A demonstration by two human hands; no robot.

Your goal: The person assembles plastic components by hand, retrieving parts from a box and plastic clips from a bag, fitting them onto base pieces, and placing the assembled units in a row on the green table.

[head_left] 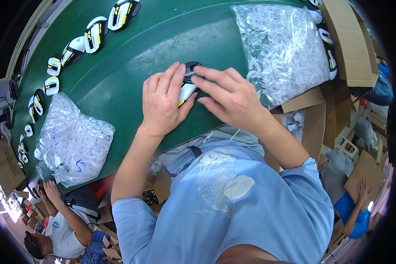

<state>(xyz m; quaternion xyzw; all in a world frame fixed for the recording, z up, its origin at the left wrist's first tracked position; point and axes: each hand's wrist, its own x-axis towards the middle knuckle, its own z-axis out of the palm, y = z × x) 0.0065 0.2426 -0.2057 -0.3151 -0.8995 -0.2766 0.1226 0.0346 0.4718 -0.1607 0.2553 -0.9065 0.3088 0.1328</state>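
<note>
Your piece in hand (188, 91), white and black with a touch of yellow, is at the middle of the frame, a little above centre, over the green table (132, 83). Your left hand (162, 103) grasps it, fingers along its left side and thumb by its lower end; your right hand (233, 92) has its fingertips at the black upper part, but whether they pinch it or only rest there you cannot tell from this view. With both hands on it, this piece looks to be mid-work rather than finished, though your fingers hide too much to say how much is done. Similar white-and-black pieces (96, 35) form a curved line from the upper left of the frame down the left edge; whether they are completed or waiting does not show. The bag at left (81, 143) and the bag at upper right (290, 57) both hold many small translucent parts, so plenty of stock appears to remain. The piece's long axis runs mostly up and down the frame, slanting slightly from lower left to upper right, black end toward the top, white-and-yellow end toward the bottom.
</note>
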